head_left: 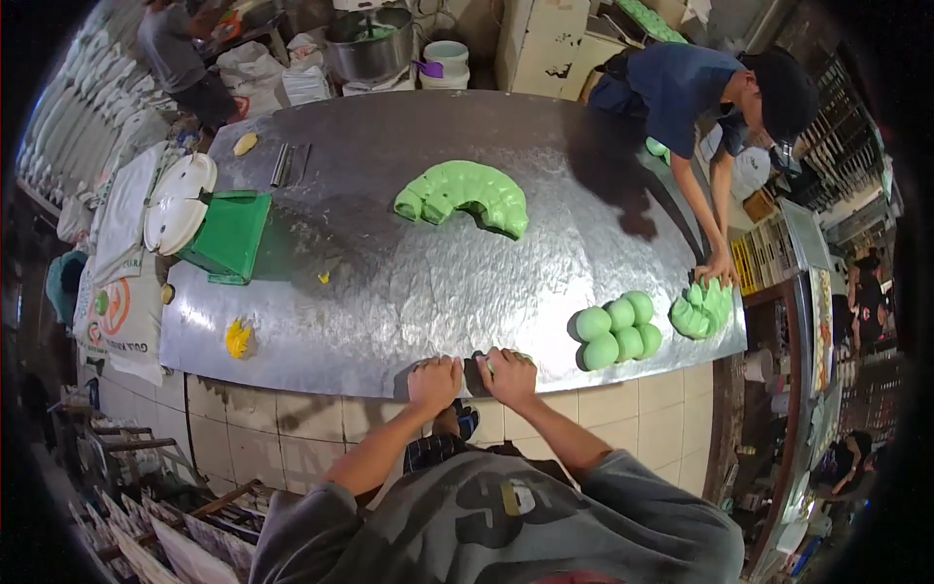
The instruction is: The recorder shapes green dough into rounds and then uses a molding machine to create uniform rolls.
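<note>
Dark-grey, short-sleeved printed shirt (409, 526), foremost. Left hand (435, 383) and right hand (510, 376): curled, slightly apart, at near edge of shiny metal surface (360, 302); cannot tell whether gripping anything. Thick, curved, light-green dough mass (464, 185): beyond both, well apart. Six round green balls (628, 343): rightward, clustered.

The left hand (435, 383) and right hand (508, 375) are side by side at the near edge of the counter (360, 292). Before them, toward the far side, lies a dough roll (467, 187). To the right sit dough balls (622, 312); right of those, a dough piece (700, 313) touches a co-worker's hands (718, 267). At left stands a scale (232, 236), with a clump (237, 339) nearer and sacks (125, 316) beyond the edge. Behind the counter, a bucket (447, 80) stands right of a mixing bowl (370, 58).
</note>
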A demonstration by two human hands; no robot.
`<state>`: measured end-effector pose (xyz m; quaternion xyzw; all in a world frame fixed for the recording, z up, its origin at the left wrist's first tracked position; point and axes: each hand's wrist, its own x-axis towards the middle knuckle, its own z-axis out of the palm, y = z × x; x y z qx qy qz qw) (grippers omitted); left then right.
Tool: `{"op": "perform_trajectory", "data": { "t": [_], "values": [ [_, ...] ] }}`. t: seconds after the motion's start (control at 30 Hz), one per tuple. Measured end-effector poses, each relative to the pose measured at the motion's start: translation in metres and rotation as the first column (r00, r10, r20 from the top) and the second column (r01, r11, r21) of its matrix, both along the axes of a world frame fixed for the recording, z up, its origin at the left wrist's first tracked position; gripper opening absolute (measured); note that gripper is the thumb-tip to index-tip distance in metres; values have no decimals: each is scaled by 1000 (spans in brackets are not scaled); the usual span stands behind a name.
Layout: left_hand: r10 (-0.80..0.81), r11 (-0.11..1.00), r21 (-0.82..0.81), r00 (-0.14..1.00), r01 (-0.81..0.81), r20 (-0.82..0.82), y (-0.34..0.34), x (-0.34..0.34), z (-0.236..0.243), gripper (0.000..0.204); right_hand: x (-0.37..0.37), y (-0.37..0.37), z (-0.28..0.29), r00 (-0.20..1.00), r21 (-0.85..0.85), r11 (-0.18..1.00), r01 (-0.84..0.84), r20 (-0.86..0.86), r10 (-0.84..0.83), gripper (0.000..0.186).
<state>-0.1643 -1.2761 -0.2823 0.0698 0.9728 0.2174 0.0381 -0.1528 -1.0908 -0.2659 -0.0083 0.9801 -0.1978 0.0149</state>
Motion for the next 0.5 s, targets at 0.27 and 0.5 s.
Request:
{"op": "perform_trajectory", "data": {
  "t": [0.27, 0.5],
  "values": [
    [9, 998, 68, 965, 9, -262, -37, -44, 10, 52, -19, 46, 13, 967, 45, 994, 96, -240, -83, 33],
    [189, 959, -61, 787, -276, -587, -21, -71, 2, 46, -59, 43, -7, 901, 227, 902, 368, -325, -286, 45]
  ]
}}
